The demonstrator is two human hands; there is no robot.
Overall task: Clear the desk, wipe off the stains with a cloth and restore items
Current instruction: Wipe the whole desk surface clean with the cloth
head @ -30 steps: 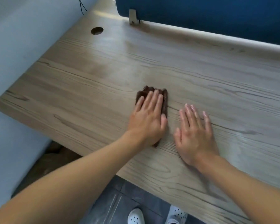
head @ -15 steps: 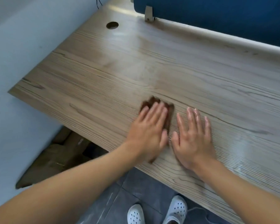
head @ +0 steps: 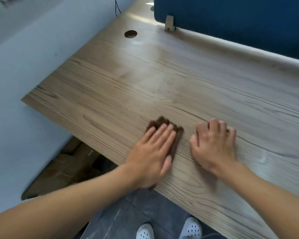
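We pressed our left hand [head: 152,152] flat on the brown cloth [head: 164,125] near the front edge of the wooden surface [head: 145,80], fingers [head: 164,133] straight and close together, apparently to bear down on stains. Our right hand [head: 214,144] rested just beside it, fingers curled under and holding nothing, likely steadying us.
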